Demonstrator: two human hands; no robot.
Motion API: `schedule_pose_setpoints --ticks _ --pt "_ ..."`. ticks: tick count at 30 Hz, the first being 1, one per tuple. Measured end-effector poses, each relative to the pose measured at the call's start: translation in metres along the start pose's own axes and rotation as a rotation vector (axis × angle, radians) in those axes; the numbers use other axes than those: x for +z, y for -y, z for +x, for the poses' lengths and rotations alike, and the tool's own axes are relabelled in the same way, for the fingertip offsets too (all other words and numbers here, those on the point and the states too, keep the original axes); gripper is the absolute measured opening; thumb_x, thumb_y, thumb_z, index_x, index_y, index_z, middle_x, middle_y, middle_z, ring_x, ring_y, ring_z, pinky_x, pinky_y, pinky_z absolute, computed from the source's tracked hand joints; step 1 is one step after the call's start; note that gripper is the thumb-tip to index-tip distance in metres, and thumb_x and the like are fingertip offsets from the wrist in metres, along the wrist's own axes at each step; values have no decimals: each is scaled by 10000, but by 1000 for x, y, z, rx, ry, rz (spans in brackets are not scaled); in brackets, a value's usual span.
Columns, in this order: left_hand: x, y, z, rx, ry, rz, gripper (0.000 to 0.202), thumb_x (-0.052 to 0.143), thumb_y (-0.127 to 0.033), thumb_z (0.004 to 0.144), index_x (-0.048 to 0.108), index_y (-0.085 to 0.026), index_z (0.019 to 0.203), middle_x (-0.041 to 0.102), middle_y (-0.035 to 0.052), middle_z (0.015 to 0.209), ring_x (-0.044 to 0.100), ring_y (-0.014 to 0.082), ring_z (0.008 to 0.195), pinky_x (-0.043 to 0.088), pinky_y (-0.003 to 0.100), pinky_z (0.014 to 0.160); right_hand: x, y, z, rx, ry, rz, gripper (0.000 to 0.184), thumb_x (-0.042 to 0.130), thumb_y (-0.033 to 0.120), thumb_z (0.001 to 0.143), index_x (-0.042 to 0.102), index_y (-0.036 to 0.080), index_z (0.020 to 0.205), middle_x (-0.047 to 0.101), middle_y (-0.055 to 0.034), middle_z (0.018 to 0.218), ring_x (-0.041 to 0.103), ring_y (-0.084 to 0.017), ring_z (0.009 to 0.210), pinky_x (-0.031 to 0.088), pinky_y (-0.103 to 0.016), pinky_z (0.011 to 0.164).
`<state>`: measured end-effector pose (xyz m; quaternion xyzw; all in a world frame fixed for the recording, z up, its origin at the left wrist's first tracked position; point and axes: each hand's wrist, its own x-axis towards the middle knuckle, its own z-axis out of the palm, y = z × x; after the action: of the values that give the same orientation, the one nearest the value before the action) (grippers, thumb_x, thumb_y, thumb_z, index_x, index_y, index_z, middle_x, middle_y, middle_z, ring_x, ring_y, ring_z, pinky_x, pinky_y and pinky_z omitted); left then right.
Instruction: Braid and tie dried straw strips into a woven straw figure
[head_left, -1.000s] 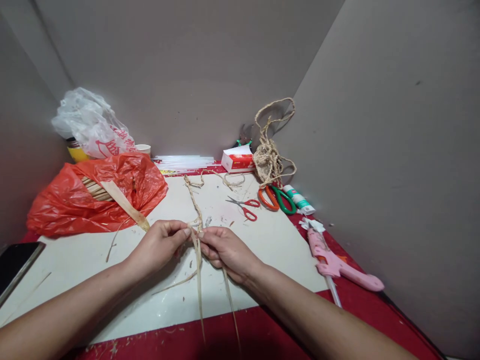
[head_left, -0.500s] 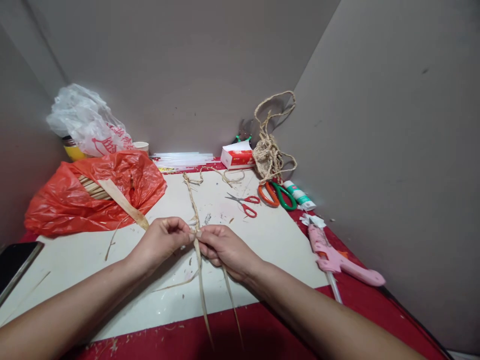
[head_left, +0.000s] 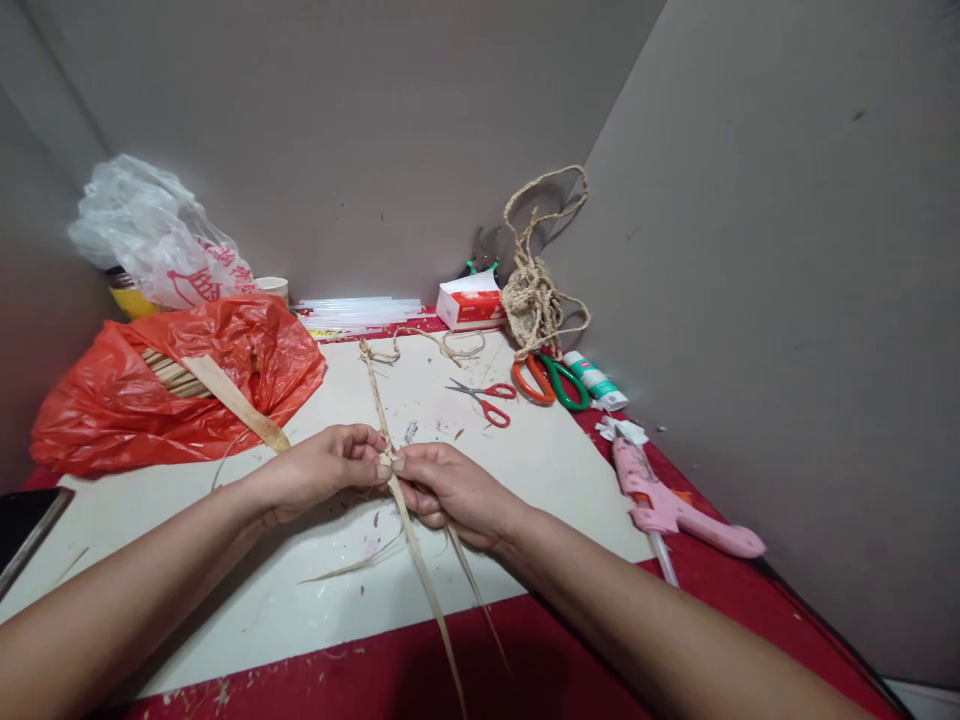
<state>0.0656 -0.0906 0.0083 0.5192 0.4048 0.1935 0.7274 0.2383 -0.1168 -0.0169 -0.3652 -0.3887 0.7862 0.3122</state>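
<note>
A braided straw cord [head_left: 376, 392] runs from the back of the white sheet [head_left: 247, 600] down to my fingers. At its near end my left hand [head_left: 330, 468] is closed, thumb and fingers pinching the braid. My right hand [head_left: 450, 490] pinches the same spot from the other side, its thumb tip close to the left one. Loose flat straw strands [head_left: 424, 575] hang from the pinch towards me, one long strand below the thumbs and others under my right hand. The fingertips partly hide where the strands cross.
Red-handled scissors [head_left: 487, 400] lie beyond my right hand. At right are a pink glue gun [head_left: 660, 505] and larger shears [head_left: 551, 385]. A red plastic bag [head_left: 97, 400] of straw sits left, a straw rope bundle [head_left: 534, 305] behind. A phone [head_left: 26, 525] lies at the left edge.
Both hands keep their pinch on the cord. The long hanging strand has swung to the right at its lower end, and the view has shifted slightly.
</note>
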Motion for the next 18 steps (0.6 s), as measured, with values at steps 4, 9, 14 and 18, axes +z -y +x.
schedule_pose_setpoints --ticks 4,9,14,18 --pt "0 -1 1 -10 103 -49 215 670 -257 707 505 -144 787 575 1 677 571 102 646 429 235 651 1 2 -1 15 22 -6 298 612 356 739 460 148 590 404 66 465 168 -14 364 67 -173 336" --pt "0 -4 2 -88 105 -61 211 641 -283 730 501 -154 821 510 -38 607 325 15 394 217 154 370 1 4 -1 20 33 19 243 617 338 730 501 143 644 361 85 449 159 -17 365 55 -169 336" --pt "2 -4 2 -96 37 -11 220 639 -306 717 495 -159 794 508 -37 605 271 14 388 157 155 343 2 3 -1 31 -19 -22 196 564 315 743 558 128 685 374 76 470 174 -20 359 65 -170 329" --pt "3 -3 3 -77 13 29 224 629 -325 720 484 -161 766 531 -30 608 269 13 384 165 154 343 4 3 -1 30 -47 -77 134 535 260 728 572 134 701 380 75 466 187 -27 361 80 -172 331"
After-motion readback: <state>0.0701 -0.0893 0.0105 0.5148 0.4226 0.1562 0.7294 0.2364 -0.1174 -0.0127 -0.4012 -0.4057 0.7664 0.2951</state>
